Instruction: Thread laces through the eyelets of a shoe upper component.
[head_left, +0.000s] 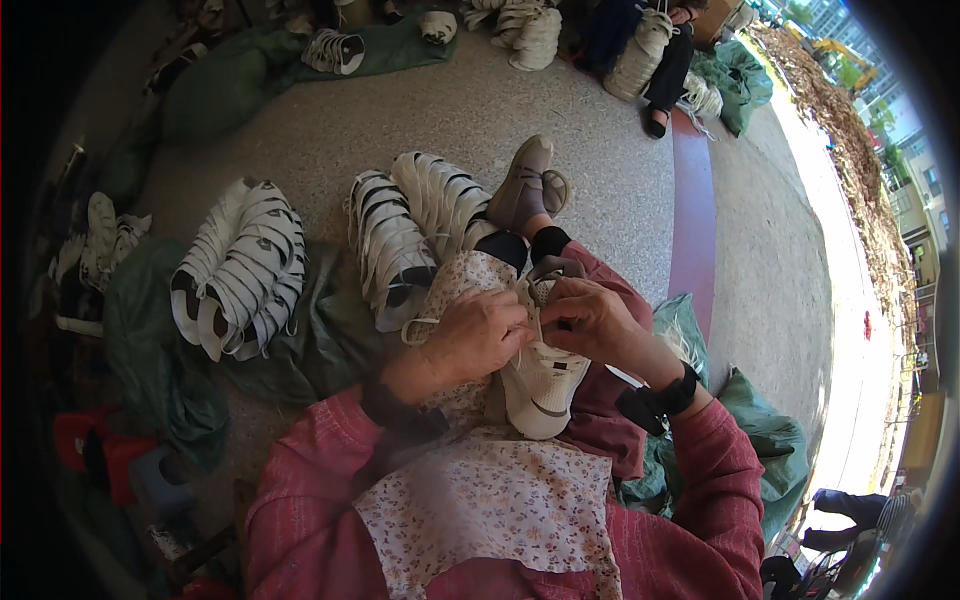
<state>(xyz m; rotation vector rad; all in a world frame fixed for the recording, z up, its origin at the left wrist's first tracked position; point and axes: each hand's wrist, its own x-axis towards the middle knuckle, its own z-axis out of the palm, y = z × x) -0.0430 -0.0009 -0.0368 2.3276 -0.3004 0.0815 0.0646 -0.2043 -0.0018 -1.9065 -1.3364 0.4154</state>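
Note:
A white shoe upper (545,395) lies on my lap, its rounded toe end toward me and its grey collar (556,268) away. Both hands meet over its lacing area. The fingers of my left hand (475,335) are closed in a pinch, and a loop of white shoelace (418,330) sticks out beside that hand. My right hand (598,322) bends over the other side, thumb and fingertips pinched together on the lace at the eyelets. A white lace end (625,377) shows below the right wrist. The exact spot between the fingertips is partly hidden by the knuckles.
Rows of nested white shoe uppers stand to the left (245,265) and in front (390,240). Green sacks lie at left (160,330) and right (765,440). A person's leg (672,75) shows at the far side, beside more bundled uppers (640,60).

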